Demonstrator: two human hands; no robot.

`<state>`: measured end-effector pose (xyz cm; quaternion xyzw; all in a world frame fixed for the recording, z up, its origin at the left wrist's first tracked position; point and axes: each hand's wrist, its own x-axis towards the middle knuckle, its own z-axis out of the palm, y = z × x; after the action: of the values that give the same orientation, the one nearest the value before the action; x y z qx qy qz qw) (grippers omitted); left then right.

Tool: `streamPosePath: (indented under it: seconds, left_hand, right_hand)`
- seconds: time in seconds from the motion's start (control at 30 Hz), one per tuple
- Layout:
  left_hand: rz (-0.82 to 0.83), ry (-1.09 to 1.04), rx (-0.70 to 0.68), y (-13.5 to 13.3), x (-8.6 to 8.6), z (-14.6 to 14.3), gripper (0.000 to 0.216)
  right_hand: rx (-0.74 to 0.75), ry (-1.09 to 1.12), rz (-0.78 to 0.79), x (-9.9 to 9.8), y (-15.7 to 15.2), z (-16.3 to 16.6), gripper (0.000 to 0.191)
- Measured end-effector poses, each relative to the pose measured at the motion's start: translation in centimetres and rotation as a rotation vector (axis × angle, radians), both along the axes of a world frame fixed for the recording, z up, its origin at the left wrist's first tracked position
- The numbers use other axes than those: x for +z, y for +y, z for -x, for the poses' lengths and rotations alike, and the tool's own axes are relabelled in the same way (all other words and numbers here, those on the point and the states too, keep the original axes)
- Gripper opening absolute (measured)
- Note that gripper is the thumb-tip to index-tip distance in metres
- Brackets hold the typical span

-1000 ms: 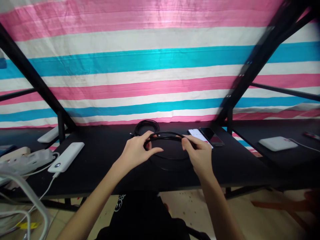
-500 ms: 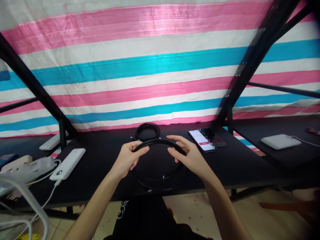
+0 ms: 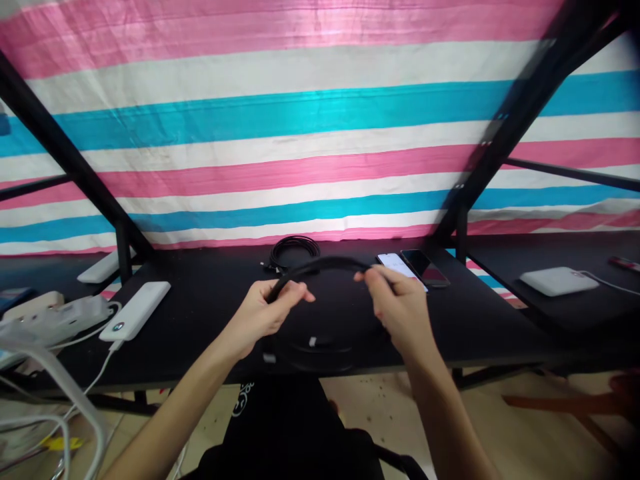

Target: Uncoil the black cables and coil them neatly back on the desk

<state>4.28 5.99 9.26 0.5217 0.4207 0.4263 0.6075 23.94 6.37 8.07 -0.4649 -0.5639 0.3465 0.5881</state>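
Observation:
A coiled black cable [image 3: 327, 262] is stretched between my two hands as a wide loop, blurred by motion. On its left side, my left hand [image 3: 274, 308] is closed around the strands, thumb on top. My right hand [image 3: 400, 303] grips the right side, thumb and fingers pinched on the coil. Light-coloured connector ends show low in the loop and near its lower left. Behind it, a second coiled black cable [image 3: 295, 241] lies on the black table [image 3: 200, 267].
Two phones lie at the back right, a lit one [image 3: 393, 262] and a dark one [image 3: 425, 267]. A white power bank [image 3: 137, 310] with a cord and a white power strip [image 3: 80, 317] are at left. Another white device [image 3: 559, 281] sits on the right-hand table. Black frame bars slant up both sides.
My right hand has moved right and closed from a looser hold on the coil. The loop looks wider, and its connector ends have shifted. The view has tilted slightly.

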Motion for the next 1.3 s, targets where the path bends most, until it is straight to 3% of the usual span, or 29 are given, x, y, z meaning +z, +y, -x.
streamPosePath:
  seconds: [0.1, 0.23, 0.5, 0.6, 0.77, 0.83, 1.0, 1.2, 1.3]
  left_hand:
    - [0.016, -0.183, 0.125, 0.4, -1.0, -0.2, 0.045]
    - [-0.022, -0.323, 0.297, 0.7, -1.9, -0.1, 0.050]
    - [0.047, -0.618, 0.470, 0.5, -2.1, -0.4, 0.049]
    - [0.066, -0.623, 0.421, 0.2, -2.1, -0.4, 0.050]
    - [0.062, -0.484, 0.088, -0.2, -1.6, 1.2, 0.043]
    - [0.043, -0.389, 0.022, -0.4, -1.6, 1.8, 0.035]
    - [-0.029, -0.179, 0.047, -1.3, -1.6, 1.8, 0.024]
    - [-0.251, 0.092, 0.086, -3.6, -0.4, 1.0, 0.026]
    - [-0.414, 0.222, 0.130, -4.4, 0.3, 0.8, 0.024]
  right_hand:
    - [-0.046, 0.214, 0.060, -1.3, 1.2, 0.3, 0.036]
    - [0.069, 0.246, 0.092, -2.4, 1.7, 1.6, 0.038]
    - [0.262, 0.619, 0.197, -2.2, 0.8, 2.6, 0.058]
    - [0.300, 0.659, 0.202, -2.1, 0.6, 2.2, 0.058]
    - [0.393, 0.704, 0.274, -2.2, 0.4, -0.1, 0.044]
    - [0.443, 0.650, 0.309, -2.3, 0.2, -0.9, 0.037]
    - [0.444, 0.355, 0.249, -2.0, -1.3, -1.1, 0.032]
    - [0.144, -0.190, -0.099, 0.1, -3.9, -0.3, 0.024]
    - [0.140, -0.287, -0.221, 0.6, -4.8, 0.0, 0.029]
